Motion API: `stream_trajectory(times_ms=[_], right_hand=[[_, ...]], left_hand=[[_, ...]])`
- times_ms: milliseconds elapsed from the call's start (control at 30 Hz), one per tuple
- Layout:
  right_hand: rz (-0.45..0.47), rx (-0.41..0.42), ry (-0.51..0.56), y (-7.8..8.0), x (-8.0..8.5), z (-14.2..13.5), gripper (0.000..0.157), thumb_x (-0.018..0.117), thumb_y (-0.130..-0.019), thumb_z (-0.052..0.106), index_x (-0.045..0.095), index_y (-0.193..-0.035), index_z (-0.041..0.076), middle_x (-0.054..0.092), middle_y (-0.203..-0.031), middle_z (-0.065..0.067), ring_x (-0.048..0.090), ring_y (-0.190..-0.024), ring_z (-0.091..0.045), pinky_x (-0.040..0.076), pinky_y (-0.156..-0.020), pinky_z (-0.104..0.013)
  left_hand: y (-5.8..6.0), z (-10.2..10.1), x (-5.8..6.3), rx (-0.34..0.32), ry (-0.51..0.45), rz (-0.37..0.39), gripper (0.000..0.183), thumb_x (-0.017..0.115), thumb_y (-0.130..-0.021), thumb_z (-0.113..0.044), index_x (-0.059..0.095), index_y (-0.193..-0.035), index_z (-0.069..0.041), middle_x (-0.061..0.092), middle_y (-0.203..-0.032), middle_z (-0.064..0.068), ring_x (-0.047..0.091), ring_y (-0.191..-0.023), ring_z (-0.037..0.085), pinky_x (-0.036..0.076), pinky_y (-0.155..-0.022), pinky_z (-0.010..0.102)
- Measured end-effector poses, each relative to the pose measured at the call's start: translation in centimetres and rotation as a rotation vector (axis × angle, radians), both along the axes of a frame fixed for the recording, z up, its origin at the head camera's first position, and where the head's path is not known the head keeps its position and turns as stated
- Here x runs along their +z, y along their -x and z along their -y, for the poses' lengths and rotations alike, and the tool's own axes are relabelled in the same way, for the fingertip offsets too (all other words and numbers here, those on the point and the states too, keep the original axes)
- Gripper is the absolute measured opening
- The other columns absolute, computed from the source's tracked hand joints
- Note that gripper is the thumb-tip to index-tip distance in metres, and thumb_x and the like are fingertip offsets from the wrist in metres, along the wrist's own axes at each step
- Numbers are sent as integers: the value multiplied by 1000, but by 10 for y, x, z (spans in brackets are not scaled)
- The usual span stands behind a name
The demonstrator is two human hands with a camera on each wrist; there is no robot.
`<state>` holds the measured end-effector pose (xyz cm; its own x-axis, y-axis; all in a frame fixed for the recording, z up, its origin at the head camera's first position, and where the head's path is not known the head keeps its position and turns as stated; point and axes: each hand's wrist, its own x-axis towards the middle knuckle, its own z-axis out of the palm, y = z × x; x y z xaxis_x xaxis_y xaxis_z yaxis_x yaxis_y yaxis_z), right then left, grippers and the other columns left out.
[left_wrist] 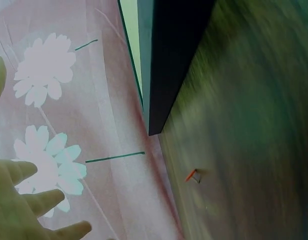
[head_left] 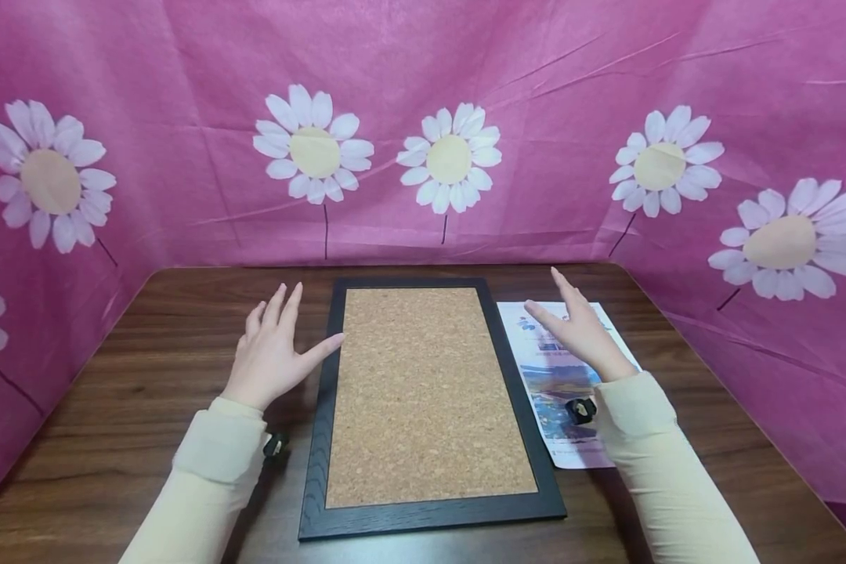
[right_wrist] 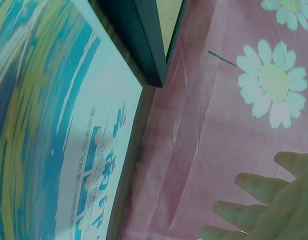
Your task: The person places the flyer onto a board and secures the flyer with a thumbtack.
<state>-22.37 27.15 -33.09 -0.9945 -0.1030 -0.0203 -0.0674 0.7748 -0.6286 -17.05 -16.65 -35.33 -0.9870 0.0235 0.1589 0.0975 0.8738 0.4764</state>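
A cork board (head_left: 430,392) in a black wooden frame lies on the table, its long sides running away from me. Left of it hovers my left hand (head_left: 271,356), fingers spread, with the thumb tip overlapping the frame's left side in the head view. My right hand (head_left: 581,333) is raised over a printed poster (head_left: 560,392) beside the board's right edge, thumb and fingers apart. Neither hand holds anything. Both hands (left_wrist: 24,207) also show with extended fingers in the wrist views. Colourful painting and small print cover the poster (right_wrist: 69,125).
The dark wood table (head_left: 148,368) backs onto a pink cloth (head_left: 409,47) with large white daisies, which also hangs along both sides. A small orange and dark object (left_wrist: 194,176) lies on the table in the left wrist view. Dark wrist devices (head_left: 581,410) sit at the cuffs.
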Motion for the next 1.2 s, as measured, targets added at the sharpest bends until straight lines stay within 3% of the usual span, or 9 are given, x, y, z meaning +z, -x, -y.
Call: stream_trajectory(times_ms=[167,367,967,1200], right_hand=[[18,-31,26,-2,2,-8,91,47,-96,64,-4,-160,25,3,-167,-16,10,-149,-50,17,-114,-74],[53,-54,64,-4,0,-21,90,45,-97,64,-5,-160,25,4,-167,-17,10,-148,-52,17,-111,-77],[127,-131,58,2,-14,-68,94,39,-97,66,-1,-160,8,13,-161,-31,16,-145,-54,20,-112,-75],[144,-149,59,0,-18,-83,96,38,-97,66,0,-158,2,15,-158,-36,17,-144,-56,20,-112,-74]], left_hand=[[1,-2,-3,-15,-50,39,104,54,-85,-76,3,-161,-25,12,-166,15,22,-142,51,33,-101,77],[2,-4,-7,-27,-89,87,104,51,-84,-78,4,-161,-27,20,-162,19,27,-139,48,38,-98,75],[2,-10,-18,-69,-199,243,105,50,-86,-77,9,-161,-14,23,-160,26,29,-144,47,33,-111,69],[2,-6,-22,-77,-243,289,104,52,-87,-75,11,-160,-13,26,-158,25,45,-135,43,41,-106,64]])
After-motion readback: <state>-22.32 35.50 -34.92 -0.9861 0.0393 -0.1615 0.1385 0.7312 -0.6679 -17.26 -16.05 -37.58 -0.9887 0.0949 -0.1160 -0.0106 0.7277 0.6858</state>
